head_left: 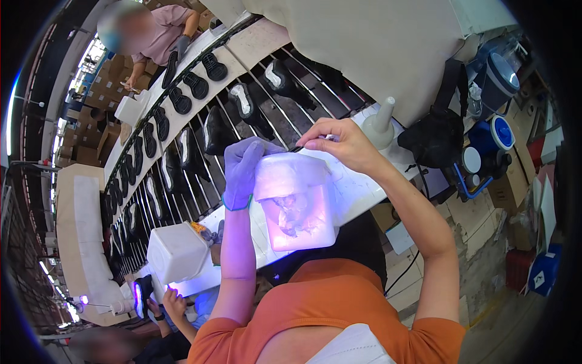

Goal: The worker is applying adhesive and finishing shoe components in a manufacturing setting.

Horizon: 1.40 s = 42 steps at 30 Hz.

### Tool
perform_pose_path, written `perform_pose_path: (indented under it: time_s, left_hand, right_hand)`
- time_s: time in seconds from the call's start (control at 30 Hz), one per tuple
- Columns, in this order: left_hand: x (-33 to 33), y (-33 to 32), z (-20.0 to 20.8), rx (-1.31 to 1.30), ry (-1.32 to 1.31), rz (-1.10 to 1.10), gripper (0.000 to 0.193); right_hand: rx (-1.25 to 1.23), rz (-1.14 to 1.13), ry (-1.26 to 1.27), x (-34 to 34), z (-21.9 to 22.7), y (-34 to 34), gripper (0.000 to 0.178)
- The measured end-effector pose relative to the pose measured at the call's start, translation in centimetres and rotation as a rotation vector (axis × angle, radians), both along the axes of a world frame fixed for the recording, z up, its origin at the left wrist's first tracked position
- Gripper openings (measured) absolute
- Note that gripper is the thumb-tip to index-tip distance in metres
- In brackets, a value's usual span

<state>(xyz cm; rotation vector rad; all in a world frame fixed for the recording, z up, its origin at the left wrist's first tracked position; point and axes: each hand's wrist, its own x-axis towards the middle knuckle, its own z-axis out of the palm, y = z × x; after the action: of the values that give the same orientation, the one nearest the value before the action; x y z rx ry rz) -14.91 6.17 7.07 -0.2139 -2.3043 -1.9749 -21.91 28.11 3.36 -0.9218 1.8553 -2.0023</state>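
Note:
A translucent white plastic tub [303, 224], lit purple and smeared inside, stands at the table edge before me. My left hand [244, 167], in a pale grey-purple glove with a green cuff, is closed just behind the tub's left corner; what it grips is hidden. My bare right hand [338, 141] is beyond the tub's far rim, its thumb and fingers pinched together at a small dark edge. The tub hides most of that dark thing. A white squeeze bottle [380, 124] with a pointed nozzle stands right of my right hand.
Black shoe uppers [244, 103] lie along a metal roller conveyor, with black soles [195, 85] on the ledge beyond. Another white tub [177, 252] sits at left, near a co-worker's hand [176, 303] and a shoe [143, 294]. Another person [167, 33] works across the line. A black bag [433, 136] hangs right.

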Motion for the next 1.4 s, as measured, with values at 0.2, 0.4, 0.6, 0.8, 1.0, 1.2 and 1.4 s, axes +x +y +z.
perform_pose_path:
  time_s: [0.2, 0.4, 0.6, 0.8, 1.0, 1.2, 1.4]
  left_hand:
    - [-0.4, 0.2, -0.4, 0.02, 0.002, -0.027, 0.036]
    - [-0.2, 0.1, -0.5, 0.03, 0.008, -0.029, 0.037]
    - [-0.2, 0.5, -0.6, 0.037, 0.016, -0.025, 0.038]
    - [-0.1, 0.3, -0.9, 0.02, 0.04, 0.023, 0.039]
    - [0.2, 0.9, -0.8, 0.002, 0.038, 0.099, 0.037]
    - [-0.4, 1.4, -0.7, 0.031, 0.019, 0.094, 0.034]
    - [-1.5, 0.6, 0.1, -0.054, 0.033, -0.057, 0.027]
  right_hand:
    - [0.002, 0.052, 0.185, 0.2, 0.5, 0.3, 0.011]
    - [0.101, 0.095, 0.423, -0.4, 1.8, 0.3, 0.006]
    - [0.042, 0.03, 0.669, -0.2, 1.0, 0.3, 0.013]
    - [0.042, -0.122, 0.399, 1.9, 1.3, 2.1, 0.009]
    - [0.036, -0.017, 0.197, 3.3, 1.1, 1.7, 0.012]
    - [0.01, 0.126, 0.493, 1.4, 2.5, 0.7, 0.019]
    - [0.113, 0.323, 0.855, -1.1, 4.8, -0.7, 0.015]
